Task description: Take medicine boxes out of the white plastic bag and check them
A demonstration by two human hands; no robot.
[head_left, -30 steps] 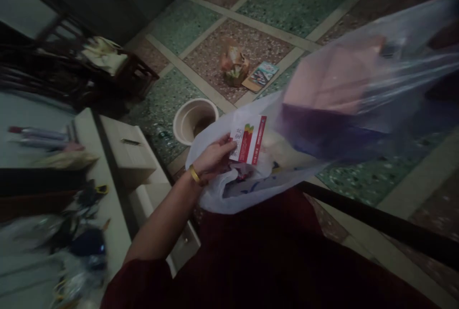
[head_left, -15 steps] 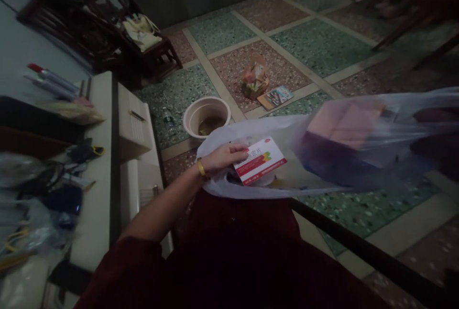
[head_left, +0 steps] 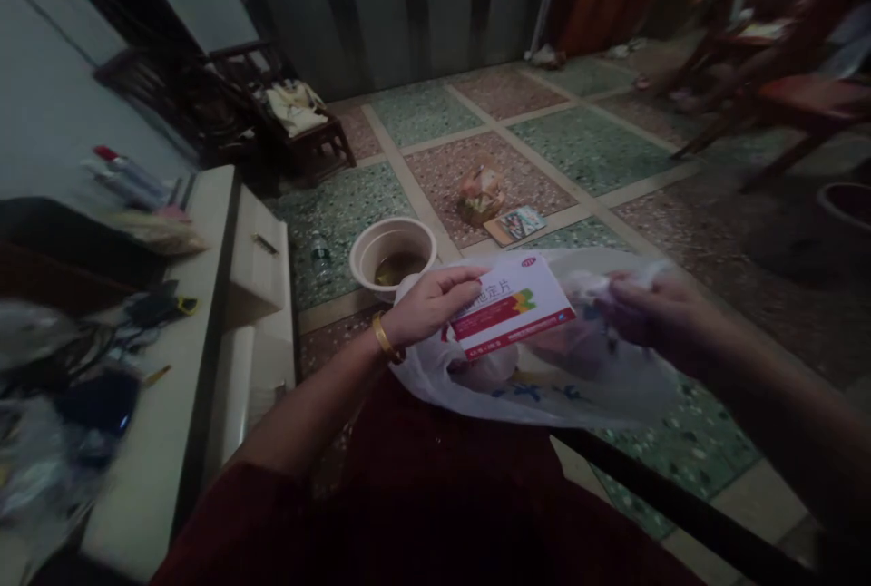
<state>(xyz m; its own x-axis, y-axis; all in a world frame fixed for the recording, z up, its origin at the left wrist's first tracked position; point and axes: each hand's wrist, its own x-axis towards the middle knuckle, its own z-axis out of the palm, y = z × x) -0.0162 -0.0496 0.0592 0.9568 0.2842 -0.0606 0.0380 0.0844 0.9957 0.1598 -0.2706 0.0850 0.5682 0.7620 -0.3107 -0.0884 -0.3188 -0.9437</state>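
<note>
My left hand (head_left: 430,303), with a gold bracelet (head_left: 386,338) at the wrist, grips a white and red medicine box (head_left: 513,303) between thumb and fingers. Beneath the box spreads a thin white plastic bag (head_left: 469,400) with blue print. My right hand (head_left: 643,307), somewhat blurred, is closed on the bunched far-right part of this bag. Something pinkish shows faintly through the plastic between the two hands. My lap in dark red clothing lies just below the bag.
A pale bucket (head_left: 393,250) with liquid stands on the tiled floor, a clear bottle (head_left: 319,255) beside it. Beyond are a filled plastic bag (head_left: 482,191) and a booklet (head_left: 517,225). A cluttered cabinet (head_left: 197,314) runs along the left; wooden chairs (head_left: 313,137) stand farther back.
My right hand has come in leftward from the far right edge, and the stretched bag has gathered closer. The view has tilted up. My left hand still holds the medicine box.
</note>
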